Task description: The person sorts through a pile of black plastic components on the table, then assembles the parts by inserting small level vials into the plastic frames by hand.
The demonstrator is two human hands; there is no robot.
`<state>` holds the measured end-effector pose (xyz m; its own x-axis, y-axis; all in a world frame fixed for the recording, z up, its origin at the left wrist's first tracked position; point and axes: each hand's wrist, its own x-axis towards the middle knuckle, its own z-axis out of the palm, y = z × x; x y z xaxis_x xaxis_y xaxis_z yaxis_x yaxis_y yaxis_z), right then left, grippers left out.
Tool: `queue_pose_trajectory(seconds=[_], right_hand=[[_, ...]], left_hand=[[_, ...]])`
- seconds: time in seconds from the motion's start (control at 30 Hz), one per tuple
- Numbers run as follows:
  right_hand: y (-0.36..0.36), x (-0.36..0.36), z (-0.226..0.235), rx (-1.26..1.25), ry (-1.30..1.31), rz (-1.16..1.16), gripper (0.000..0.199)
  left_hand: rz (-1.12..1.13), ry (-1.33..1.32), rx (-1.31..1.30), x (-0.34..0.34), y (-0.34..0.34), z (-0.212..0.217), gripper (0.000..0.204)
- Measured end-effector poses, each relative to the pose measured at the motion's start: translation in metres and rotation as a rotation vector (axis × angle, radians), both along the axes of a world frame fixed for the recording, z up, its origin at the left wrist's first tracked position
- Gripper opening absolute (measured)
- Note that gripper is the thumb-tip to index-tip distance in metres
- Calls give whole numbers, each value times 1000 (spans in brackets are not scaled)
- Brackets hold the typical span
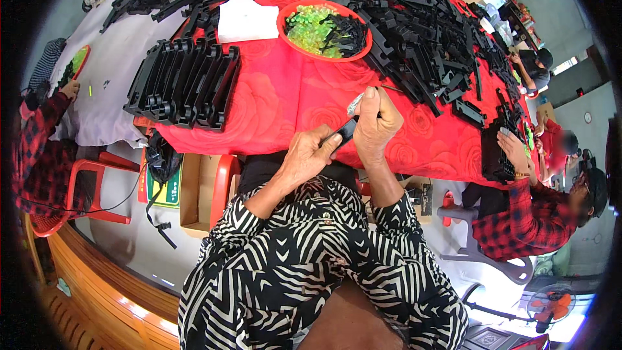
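Just past the near edge of the red-covered table, my left hand [307, 154] is closed around one end of a dark plastic part [347, 131]. My right hand [376, 124] is closed at the part's other end, thumb upward. Beside the right thumb a small silvery, shiny piece [354, 104] sticks out; its kind is too small to make out. Beyond the hands sits a red-rimmed round tray [283, 40] holding yellow-green small pieces [312, 28] and thin black pieces [348, 35].
A row of black plastic parts [183, 84] stands at the table's left edge. A large heap of similar parts [414, 32] covers the far right. White paper [247, 21] lies beside the tray. Co-workers sit left and right, one in a checked sleeve [518, 217]. A red chair [225, 185] stands under the table.
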<state>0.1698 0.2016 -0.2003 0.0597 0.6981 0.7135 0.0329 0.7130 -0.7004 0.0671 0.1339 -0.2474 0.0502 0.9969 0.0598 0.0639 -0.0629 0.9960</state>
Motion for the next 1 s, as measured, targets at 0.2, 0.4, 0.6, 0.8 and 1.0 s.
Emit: queue_pose_trajectory(seconds=[0.2, 0.4, 0.6, 0.8, 1.0], right_hand=[[-1, 1, 0, 31, 0, 12, 27], [-8, 3, 8, 105, -97, -18, 25], [-4, 2, 8, 72, -24, -8, 26], [1, -1, 9, -37, 101, 50, 33], [10, 4, -3, -98, 120, 38, 35]], left_hand=[[92, 42, 31, 2, -4, 1, 24], [64, 0, 36, 4, -5, 6, 24], [35, -74, 45, 4, 0, 4, 23], [15, -7, 20, -1, 1, 7, 22], [59, 87, 59, 4, 6, -8, 19]])
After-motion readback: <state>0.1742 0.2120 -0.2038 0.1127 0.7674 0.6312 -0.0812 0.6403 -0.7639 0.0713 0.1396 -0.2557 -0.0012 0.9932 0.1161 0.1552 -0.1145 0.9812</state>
